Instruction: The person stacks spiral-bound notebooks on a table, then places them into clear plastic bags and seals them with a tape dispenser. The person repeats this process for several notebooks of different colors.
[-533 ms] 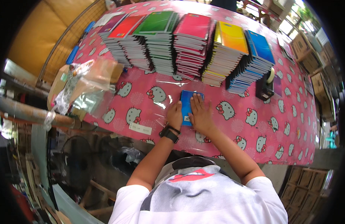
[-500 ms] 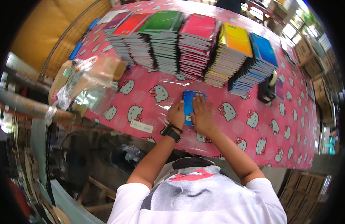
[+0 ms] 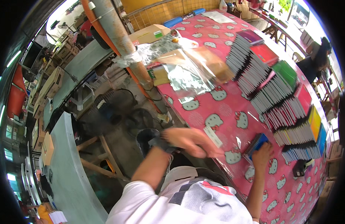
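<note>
A small blue spiral notebook [image 3: 260, 142] lies near the table's front edge, its dark coil along the left side. My right hand [image 3: 262, 155] grips its right side, covering part of the cover. My left hand [image 3: 193, 142] is off the notebook, over the table's front edge, with a dark band and watch at the wrist. It is smeared by motion, and I cannot make out anything in its fingers. Behind the notebook stand tall notebook stacks with purple [image 3: 251, 36], red [image 3: 265, 54], green [image 3: 285, 72], pink [image 3: 302, 98], yellow [image 3: 314, 121] and blue [image 3: 321, 140] covers.
Clear plastic wrap and brown paper [image 3: 195, 67] cover the table's left end. A white label strip [image 3: 213, 136] lies at its front edge. A black tape dispenser [image 3: 300, 168] stands by the blue stack. Left are a rusty post [image 3: 124, 41], a fan [image 3: 112, 108] and a grey bench [image 3: 73, 164].
My view has swung to the left. My left hand has left the notebook and moved leftward past the table edge. The right hand stays at the notebook, moving from its top toward the right side.
</note>
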Available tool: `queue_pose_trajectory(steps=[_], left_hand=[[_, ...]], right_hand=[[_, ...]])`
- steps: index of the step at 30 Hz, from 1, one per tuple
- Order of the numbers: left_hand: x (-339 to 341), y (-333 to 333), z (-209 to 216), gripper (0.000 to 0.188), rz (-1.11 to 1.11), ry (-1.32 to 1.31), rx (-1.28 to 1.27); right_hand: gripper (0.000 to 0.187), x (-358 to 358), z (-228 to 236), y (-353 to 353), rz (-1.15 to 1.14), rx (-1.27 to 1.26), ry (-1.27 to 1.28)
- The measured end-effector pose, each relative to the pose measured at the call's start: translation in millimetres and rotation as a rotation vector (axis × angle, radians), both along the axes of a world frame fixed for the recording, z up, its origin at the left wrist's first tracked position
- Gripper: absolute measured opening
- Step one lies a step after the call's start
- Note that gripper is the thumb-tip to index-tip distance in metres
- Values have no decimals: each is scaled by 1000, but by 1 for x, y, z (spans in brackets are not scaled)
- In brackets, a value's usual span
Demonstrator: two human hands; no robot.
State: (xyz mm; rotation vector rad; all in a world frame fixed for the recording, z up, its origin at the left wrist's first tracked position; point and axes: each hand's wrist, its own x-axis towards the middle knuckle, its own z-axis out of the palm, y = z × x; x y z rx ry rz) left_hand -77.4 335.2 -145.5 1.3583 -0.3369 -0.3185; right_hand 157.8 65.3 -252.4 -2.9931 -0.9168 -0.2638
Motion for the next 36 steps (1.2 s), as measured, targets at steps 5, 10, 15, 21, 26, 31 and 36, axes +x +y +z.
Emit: queue_pose_trajectory(steps=[5, 10, 15, 21, 26, 31, 36], left_hand=[[-231, 194, 13, 21, 1265, 325, 341], [-355, 348, 8, 19, 1666, 425, 1076], [-345, 427, -52, 18, 1583, 555, 1328], [-295, 412, -72, 18, 1585, 556, 1361], [-278, 393, -78, 18, 1615, 528, 1353], [-279, 387, -82, 18, 1680, 538, 1376], [-284, 394, -81, 18, 1706, 561, 1411]], right_hand=[[46, 25, -20, -14, 64, 74, 30], [44, 20, -41, -8, -51, 218, -97], [56, 17, -26, 12, -217, 70, -44], [56, -7, -9, 25, -431, -24, 71], [56, -9, -15, 30, -484, -26, 109], [54, -11, -11, 34, -482, 11, 145], [53, -10, -14, 31, -459, -18, 96]])
